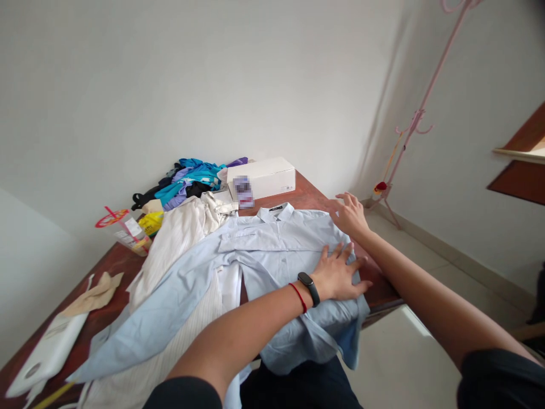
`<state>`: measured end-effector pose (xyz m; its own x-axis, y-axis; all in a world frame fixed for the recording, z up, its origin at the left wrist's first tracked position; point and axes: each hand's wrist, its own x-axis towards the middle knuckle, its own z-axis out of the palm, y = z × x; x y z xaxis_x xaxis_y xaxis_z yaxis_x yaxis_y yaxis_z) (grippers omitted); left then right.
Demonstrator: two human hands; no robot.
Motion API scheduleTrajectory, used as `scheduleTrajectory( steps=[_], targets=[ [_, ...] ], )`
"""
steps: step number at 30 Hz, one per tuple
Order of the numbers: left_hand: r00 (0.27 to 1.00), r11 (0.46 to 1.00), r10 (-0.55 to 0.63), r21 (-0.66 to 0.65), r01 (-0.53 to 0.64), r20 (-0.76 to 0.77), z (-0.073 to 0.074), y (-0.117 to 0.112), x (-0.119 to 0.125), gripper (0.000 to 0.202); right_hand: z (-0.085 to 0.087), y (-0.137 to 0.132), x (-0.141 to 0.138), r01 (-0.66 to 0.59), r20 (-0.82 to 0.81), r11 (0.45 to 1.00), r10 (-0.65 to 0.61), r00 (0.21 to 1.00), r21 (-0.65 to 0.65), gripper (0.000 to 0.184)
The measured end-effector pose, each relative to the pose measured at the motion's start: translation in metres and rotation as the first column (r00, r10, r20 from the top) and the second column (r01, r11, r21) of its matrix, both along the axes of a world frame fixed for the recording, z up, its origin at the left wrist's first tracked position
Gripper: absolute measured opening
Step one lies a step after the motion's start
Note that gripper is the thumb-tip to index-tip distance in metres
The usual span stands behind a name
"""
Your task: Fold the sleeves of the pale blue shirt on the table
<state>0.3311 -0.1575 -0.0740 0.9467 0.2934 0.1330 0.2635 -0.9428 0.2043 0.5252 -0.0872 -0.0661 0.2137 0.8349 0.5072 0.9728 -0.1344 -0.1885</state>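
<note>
A light blue shirt (272, 250) lies spread on a reddish wooden table (306, 196), collar toward the far side, one sleeve stretched to the near left. My left hand (338, 272) lies flat on the shirt's right side, fingers spread; the wrist carries a black band and a red string. My right hand (351, 215) rests at the shirt's far right shoulder, at the table edge, fingers spread and lightly bent. Neither hand grips anything.
A cream striped garment (183, 233) lies under the shirt at left. Behind it are a heap of blue, purple and black clothes (187, 182), a white box (264, 176), a plastic cup (123, 227) and a white pouch (46, 355). A pink coat stand (419, 113) stands at right.
</note>
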Motion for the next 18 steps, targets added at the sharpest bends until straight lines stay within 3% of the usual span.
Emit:
scheduleTrajectory(
  steps=[3, 6, 8, 11, 18],
  targets=[
    [1.0, 1.0, -0.002, 0.012, 0.002, 0.016, 0.0, 0.0, 0.0, 0.065, -0.012, -0.002, -0.011, -0.177, -0.057, 0.976, 0.171, 0.984, -0.126, 0.053],
    [0.999, 1.0, 0.012, 0.023, -0.013, 0.033, 0.0, -0.002, 0.0, 0.062, -0.028, 0.0, -0.012, -0.18, -0.126, 0.905, 0.142, 0.982, -0.386, 0.065],
    [0.999, 1.0, 0.014, 0.023, -0.015, 0.051, 0.001, -0.003, 0.0, 0.061, -0.035, 0.004, -0.007, -0.145, -0.119, 0.861, 0.099, 0.988, -0.487, 0.07],
    [0.998, 1.0, 0.019, 0.014, -0.02, 0.059, 0.002, -0.004, -0.001, 0.063, -0.037, 0.01, 0.002, -0.109, -0.087, 0.838, 0.074, 0.993, -0.534, 0.073],
    [1.0, 0.999, 0.018, -0.041, -0.018, -0.007, 0.001, -0.01, -0.008, 0.074, -0.039, 0.015, 0.004, -0.049, -0.007, 0.851, 0.053, 0.999, -0.523, 0.072]
  ],
)
